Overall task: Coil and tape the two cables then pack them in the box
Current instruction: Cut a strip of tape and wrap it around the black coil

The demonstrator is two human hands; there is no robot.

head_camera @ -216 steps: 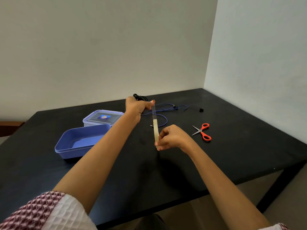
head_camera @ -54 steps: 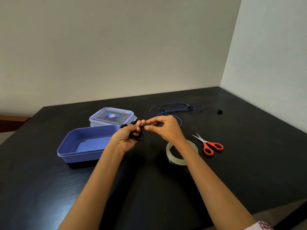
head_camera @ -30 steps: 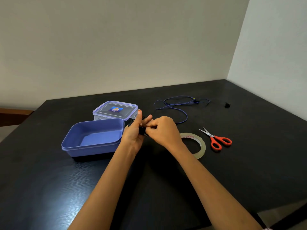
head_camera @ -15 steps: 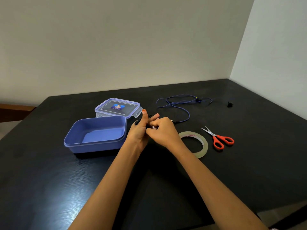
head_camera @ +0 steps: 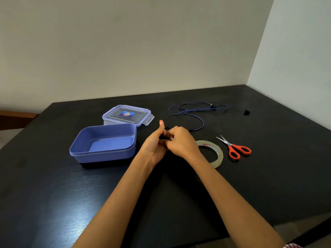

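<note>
With the left hand (head_camera: pixel 155 146) gripping the black cable coil (head_camera: pixel 162 137) and the right hand (head_camera: pixel 181 142) pinching at it just right of the box (head_camera: pixel 103 155), a slack pinch could let its loops spring loose before any wrap holds.

- My left hand (head_camera: pixel 155 146) and right hand (head_camera: pixel 180 143) have come down from their raised position of seven seconds ago. They now meet low over the table (head_camera: pixel 268 176), just beside the box (head_camera: pixel 107 156).
- The long tape strip formerly stretched between both hands has gone from view.
- The tape roll (head_camera: pixel 219 155) now lies flat on the table, between my right wrist and the scissors (head_camera: pixel 234 149).
- My right fingers, extended two seconds ago, are now curled over the black cable coil (head_camera: pixel 162 137).
- My left forefinger, raised half a second ago, has folded down. Only the thumb (head_camera: pixel 161 127) stands upright.
</note>
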